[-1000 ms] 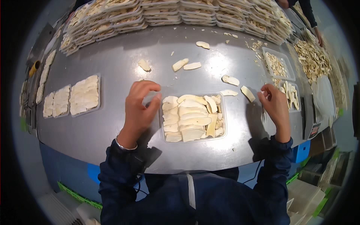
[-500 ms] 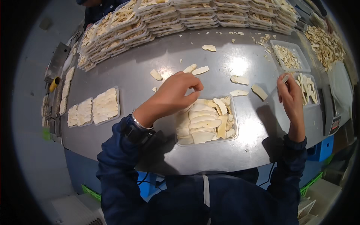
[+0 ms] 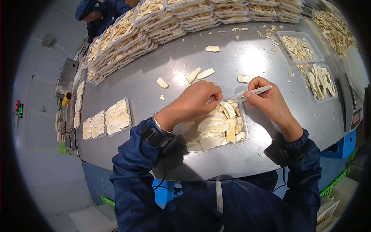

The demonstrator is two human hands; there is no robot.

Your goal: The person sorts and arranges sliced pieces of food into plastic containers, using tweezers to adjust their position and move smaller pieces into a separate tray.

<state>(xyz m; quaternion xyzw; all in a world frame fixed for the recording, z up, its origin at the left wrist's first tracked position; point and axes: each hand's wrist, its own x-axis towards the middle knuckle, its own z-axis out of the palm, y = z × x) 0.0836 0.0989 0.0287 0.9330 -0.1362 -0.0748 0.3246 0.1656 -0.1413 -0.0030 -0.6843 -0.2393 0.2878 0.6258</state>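
A clear plastic tray [image 3: 247, 133] stands before me, with pale mushroom-like slices [image 3: 213, 128] overlapping in rows and looser pieces at its right side. Over its far left part hangs my left hand [image 3: 195, 101], fingers curled in toward the thumb; what they hold, if anything, is hidden. Beside the tray's far right corner, my right hand [image 3: 270, 104] pinches a slim pale-handled tool [image 3: 262, 89], whose other end points left over the tray's rim; its exact kind is unclear. A loose slice [image 3: 245, 79] lies just beyond that hand.
Stacked filled trays [image 3: 162, 23] line the far side. Filled trays [image 3: 118, 116] sit at left. Loose slices [image 3: 162, 82] dot the metal table [image 3: 232, 166]. A tray of scraps [image 3: 296, 50], a tray of slices [image 3: 321, 83] and a scale [image 3: 354, 118] stand right. Another person [image 3: 102, 17] is far left.
My right hand has moved left with the tool, from beside the right-hand slice tray to the middle tray's corner. My left hand has shifted slightly right. The view has turned a little left.
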